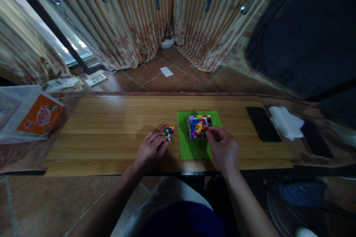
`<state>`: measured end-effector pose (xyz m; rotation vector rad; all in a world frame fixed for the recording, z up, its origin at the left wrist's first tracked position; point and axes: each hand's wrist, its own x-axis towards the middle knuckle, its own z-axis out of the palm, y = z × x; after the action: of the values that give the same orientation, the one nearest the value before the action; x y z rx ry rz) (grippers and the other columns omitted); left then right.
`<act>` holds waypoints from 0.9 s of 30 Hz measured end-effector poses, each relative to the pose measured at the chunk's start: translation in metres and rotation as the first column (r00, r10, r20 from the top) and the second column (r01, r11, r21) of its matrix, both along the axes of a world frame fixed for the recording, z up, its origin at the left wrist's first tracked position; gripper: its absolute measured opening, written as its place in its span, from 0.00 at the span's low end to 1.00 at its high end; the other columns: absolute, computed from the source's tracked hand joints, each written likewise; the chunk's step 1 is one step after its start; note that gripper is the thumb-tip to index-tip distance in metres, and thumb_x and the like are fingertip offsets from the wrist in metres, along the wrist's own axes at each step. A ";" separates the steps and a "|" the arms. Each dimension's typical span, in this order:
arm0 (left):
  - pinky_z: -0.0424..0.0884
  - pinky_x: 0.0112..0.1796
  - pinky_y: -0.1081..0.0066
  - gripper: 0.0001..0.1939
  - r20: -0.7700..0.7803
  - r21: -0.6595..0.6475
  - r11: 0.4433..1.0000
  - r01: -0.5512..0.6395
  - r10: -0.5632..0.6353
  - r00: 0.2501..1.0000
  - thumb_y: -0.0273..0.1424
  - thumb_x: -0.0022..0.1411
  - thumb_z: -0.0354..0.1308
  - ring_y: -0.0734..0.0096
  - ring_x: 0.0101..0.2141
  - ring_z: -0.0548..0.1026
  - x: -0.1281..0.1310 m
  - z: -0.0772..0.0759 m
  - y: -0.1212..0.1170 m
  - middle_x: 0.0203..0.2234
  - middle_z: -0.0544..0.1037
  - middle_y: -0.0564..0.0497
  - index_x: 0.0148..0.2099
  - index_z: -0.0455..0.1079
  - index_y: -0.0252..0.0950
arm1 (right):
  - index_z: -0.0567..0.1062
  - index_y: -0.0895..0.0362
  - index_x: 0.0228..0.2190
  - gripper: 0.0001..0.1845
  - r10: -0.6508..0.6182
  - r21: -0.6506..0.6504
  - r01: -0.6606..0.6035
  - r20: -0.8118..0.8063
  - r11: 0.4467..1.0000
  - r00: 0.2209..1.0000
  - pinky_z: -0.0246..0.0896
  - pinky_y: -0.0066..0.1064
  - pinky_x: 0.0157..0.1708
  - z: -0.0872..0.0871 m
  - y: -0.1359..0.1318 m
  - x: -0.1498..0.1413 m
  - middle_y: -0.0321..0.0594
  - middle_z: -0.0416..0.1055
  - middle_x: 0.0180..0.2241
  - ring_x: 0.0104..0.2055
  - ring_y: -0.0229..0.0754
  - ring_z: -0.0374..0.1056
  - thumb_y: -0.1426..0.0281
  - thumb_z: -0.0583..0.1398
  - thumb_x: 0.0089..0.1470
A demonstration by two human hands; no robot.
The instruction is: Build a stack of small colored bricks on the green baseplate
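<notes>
A box-shaped build of small multicoloured toy bricks (198, 127) stands on a green studded baseplate (191, 152). My right hand (224, 147) is at the build's right side, thumb and forefinger pinched together against it; anything between the fingertips is too small to make out. To the left of the baseplate lies a small heap of loose bricks (167, 129) in mixed colours. Over the near edge of this heap is my left hand (151, 150), its fingers drawn together with the tips among the bricks. Whatever they pinch is hidden or too small to name.
The wooden table (111, 129) carries a black phone-like slab (263, 124) at the right. Beyond that are white folded tissues (285, 120) and another dark flat object (316, 139). A clear plastic bin (23, 96) with an orange label stands left. Striped curtains (125, 18) hang behind.
</notes>
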<state>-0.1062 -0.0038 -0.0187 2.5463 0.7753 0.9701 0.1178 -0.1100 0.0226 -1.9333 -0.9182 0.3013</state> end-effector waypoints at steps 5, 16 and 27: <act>0.73 0.40 0.65 0.02 -0.003 0.002 1.000 0.002 -0.002 1.000 0.28 0.63 0.58 0.66 0.37 0.76 0.000 -0.001 0.000 0.34 0.79 0.48 0.39 0.71 0.37 | 0.78 0.58 0.35 0.14 -0.001 0.042 0.003 -0.058 0.999 0.998 0.70 0.37 0.34 0.000 0.002 -0.001 0.46 0.79 0.33 0.33 0.45 0.75 0.60 0.60 0.53; 0.73 0.40 0.66 0.03 0.020 0.050 0.998 0.024 -0.025 0.999 0.28 0.64 0.57 0.67 0.38 0.76 -0.001 -0.003 0.001 0.35 0.79 0.48 0.40 0.72 0.37 | 0.77 0.57 0.38 0.12 -0.024 0.043 0.024 0.004 0.999 1.000 0.70 0.36 0.36 0.005 -0.004 -0.013 0.45 0.78 0.35 0.35 0.45 0.75 0.63 0.58 0.57; 0.74 0.42 0.65 0.07 0.021 0.038 0.998 0.052 -0.053 0.998 0.28 0.67 0.53 0.68 0.38 0.77 -0.002 0.001 0.000 0.35 0.80 0.47 0.42 0.73 0.36 | 0.76 0.53 0.45 0.15 0.467 0.120 -0.471 0.065 0.874 0.882 0.69 0.32 0.45 -0.018 0.006 -0.081 0.41 0.76 0.39 0.42 0.40 0.72 0.75 0.54 0.59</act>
<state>-0.1086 -0.0040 -0.0175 2.5697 0.6866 1.0038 0.0363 -0.1036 0.0049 -1.5761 -1.3964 0.4768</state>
